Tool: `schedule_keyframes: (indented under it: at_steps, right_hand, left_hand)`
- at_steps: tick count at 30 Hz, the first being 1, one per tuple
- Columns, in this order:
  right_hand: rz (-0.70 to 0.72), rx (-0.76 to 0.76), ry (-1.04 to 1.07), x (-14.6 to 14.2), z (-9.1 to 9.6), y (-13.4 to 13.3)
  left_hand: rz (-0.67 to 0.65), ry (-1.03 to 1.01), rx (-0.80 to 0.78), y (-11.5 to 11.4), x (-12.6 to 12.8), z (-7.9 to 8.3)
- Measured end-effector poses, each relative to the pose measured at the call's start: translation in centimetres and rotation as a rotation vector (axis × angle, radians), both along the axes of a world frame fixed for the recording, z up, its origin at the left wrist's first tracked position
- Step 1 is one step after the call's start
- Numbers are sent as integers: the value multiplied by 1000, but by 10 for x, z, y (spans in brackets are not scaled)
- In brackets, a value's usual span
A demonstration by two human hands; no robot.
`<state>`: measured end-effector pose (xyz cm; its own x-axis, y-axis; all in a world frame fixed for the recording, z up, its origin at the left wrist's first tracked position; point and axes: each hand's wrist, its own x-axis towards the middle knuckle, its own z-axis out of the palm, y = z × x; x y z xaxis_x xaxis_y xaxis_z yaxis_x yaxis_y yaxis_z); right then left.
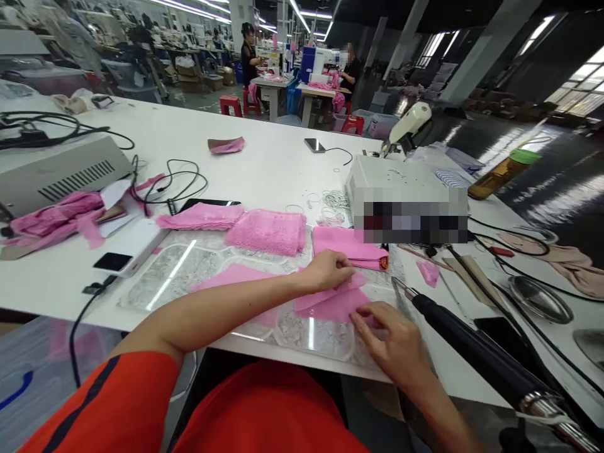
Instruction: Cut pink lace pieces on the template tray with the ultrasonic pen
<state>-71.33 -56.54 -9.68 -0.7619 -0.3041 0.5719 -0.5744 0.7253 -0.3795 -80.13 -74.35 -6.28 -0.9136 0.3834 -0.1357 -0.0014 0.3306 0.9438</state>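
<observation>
My left hand (329, 272) reaches across the front, its fingers pinched on the upper edge of a thin pink fabric piece (325, 306). At that piece's right corner, my right hand (394, 343) has its thumb and forefinger close together on the edge. Beneath lies a clear, glossy plastic sheet with rounded outlines (184, 277). Left of my hands, another sheer pink piece (238, 275) lies flat, partly covered by my left forearm. Just beyond are a folded pink fabric stack (337, 242), a fluffy pink stack (271, 231) and a flatter pink stack (202, 217).
A black-handled pen-like tool (453, 324) with a metal tip slants in from the right. Behind it stand a grey box (401, 176) and a metal dish (540, 299). A white device (136, 248), cables and a vented box (61, 167) occupy the left. People work at machines beyond.
</observation>
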Motion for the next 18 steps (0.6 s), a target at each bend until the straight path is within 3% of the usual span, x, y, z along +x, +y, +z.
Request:
schedule_keyframes:
  at_steps: [7,13,15,18]
  right_hand:
    - [-76,91,-95,-21,-7,-87]
    - [71,118,-2,-23,-8,-117]
    - [153,150,71,-19,-8,-127]
    - [283,202,155,-13,-12,-143]
  left_hand:
    - [268,-76,232,-36,8,3]
    - [527,-49,471,-113,39,3]
    - [592,-4,445,-143,57,-3]
    - [632,64,282,-183,88,-21]
